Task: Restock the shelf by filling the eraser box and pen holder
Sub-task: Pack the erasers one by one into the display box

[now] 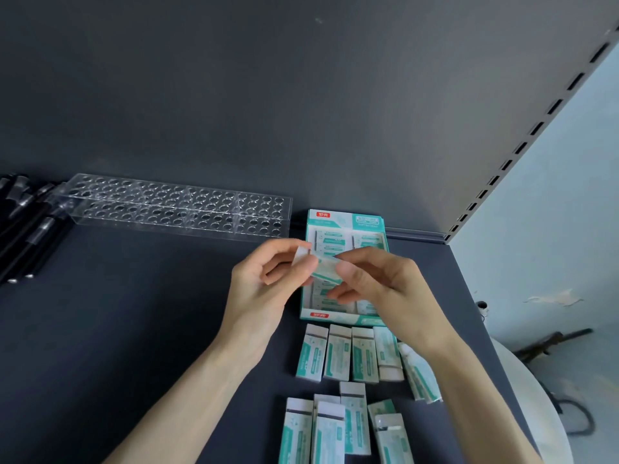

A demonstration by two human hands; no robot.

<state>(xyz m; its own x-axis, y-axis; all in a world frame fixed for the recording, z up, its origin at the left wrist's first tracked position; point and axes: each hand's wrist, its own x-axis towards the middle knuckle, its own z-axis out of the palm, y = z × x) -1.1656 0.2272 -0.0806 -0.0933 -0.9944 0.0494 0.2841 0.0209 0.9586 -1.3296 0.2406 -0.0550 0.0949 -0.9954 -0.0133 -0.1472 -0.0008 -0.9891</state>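
1. Left hand point(268, 279) pinches one end of a small eraser point(323, 267) between its thumb and fingers.
2. Right hand point(378, 283) pinches the other end of the same eraser with its thumb and fingertips. The rest of its fingers are curled under.
3. Both hands hold the eraser up in the air, right over the eraser box point(345, 222).
4. The eraser box is white and green with a red mark on it. It lies flat and open on the dark shelf point(134, 329), close to the back wall. More erasers sit inside it in rows.
5. A row of loose erasers point(338, 351) lies on the shelf just in front of the box. They are side by side. The one at the right end is tilted.
6. A second bunch of erasers point(328, 430) lies nearer to the person, between the two arms. Some of them touch or lie partly on each other.
7. The pen holder point(174, 209) is clear and has many round holes. It stands along the back wall, just left of the eraser box.
8. Black pens point(26, 229) lie in a pile at the far left, beside the left end of the pen holder.
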